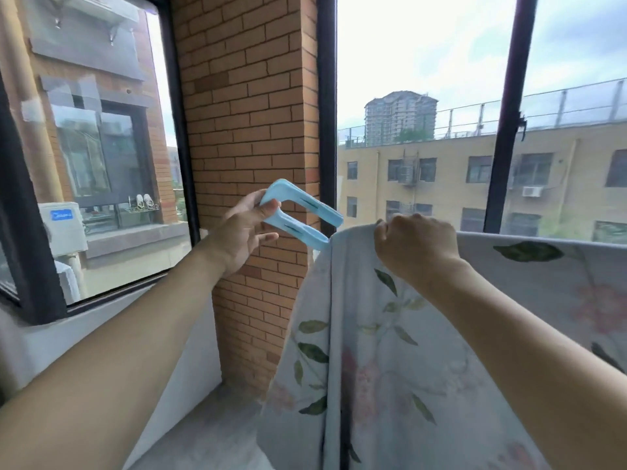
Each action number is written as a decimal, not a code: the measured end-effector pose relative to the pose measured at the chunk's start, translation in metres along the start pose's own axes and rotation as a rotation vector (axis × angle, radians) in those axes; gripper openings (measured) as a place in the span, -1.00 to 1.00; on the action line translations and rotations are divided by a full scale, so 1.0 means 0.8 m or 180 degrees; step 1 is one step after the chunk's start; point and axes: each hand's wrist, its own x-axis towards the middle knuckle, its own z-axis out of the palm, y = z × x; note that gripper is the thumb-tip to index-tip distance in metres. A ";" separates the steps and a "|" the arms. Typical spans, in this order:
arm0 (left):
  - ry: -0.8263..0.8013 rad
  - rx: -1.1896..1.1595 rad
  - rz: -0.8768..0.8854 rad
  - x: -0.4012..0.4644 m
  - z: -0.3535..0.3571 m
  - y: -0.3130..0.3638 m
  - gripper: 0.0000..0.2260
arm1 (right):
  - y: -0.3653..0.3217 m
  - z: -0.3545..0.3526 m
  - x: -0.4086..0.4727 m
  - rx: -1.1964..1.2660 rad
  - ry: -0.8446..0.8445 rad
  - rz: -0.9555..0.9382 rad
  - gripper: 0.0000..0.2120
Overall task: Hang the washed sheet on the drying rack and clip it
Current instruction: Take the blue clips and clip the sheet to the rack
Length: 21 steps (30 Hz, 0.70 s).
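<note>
A pale floral sheet (pixel 390 351) with green leaves and pink flowers hangs draped over a bar that it hides, its top edge running right across the view. My right hand (pixel 415 245) pinches the sheet's top edge near its left end. My left hand (pixel 242 232) holds a large light-blue clip (pixel 298 215) by its closed end. The clip's two jaws are spread and point right, and the lower jaw tip touches the sheet's left edge beside my right hand.
A brick pillar (pixel 247 130) stands right behind the clip. Black-framed windows (pixel 327 113) lie to the left and ahead, with a white sill (pixel 112 320) below the left one. The sheet hangs down toward the floor.
</note>
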 end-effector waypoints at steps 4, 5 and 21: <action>-0.0506 0.0028 -0.0012 0.033 -0.013 -0.002 -0.51 | -0.008 0.020 -0.003 -0.0425 0.0409 0.0330 -0.54; -0.0607 -0.0026 -0.0017 0.039 -0.017 -0.007 -0.50 | -0.010 0.025 -0.004 -0.0506 0.0478 0.0400 -0.52; -0.1092 -0.0416 0.0066 0.081 -0.024 -0.015 -0.72 | -0.015 0.028 -0.010 -0.0605 0.0312 0.0695 -0.59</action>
